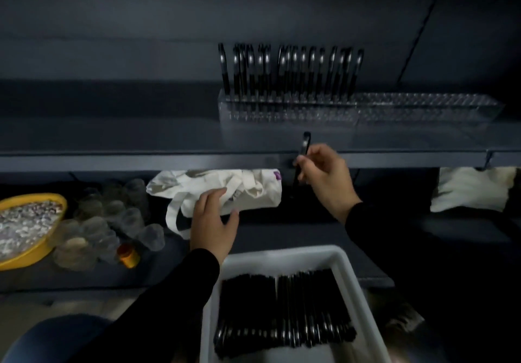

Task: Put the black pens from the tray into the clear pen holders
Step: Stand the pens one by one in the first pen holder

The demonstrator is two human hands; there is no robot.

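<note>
Dark grey shelving (141,148) is filling the background, its upper shelf running across the view and a lower surface lying beneath it. At far left, a yellow bowl (60,207) of pale speckled bits is sitting beside a cluster of small clear cups (112,216) and an orange-capped bottle (128,255). Moving right, a crumpled off-white cloth bag (253,187) is lying under the shelf edge, and the left hand (212,221) is resting on it with fingers spread and relaxed, holding nothing. Below, a white plastic tray (282,255) is carrying two packed rows of glossy black pens (282,312), laid flat with their long axes running toward the shelf. Right of centre, the right hand (324,179) is pinching a single pen (304,148) between thumb and curled fingertips, its long axis nearly upright, cap end up and just crossing the shelf edge. Above and slightly right of that grip, the clear pen holders (423,106), ribbed acrylic blocks set end to end on the upper shelf, are standing with upright pens in the left block only; the right block looks unfilled. The right hand is the nearer one, so the coming move probably calls for lifting the pen up and away, keeping it vertical over the next free slot.
</note>
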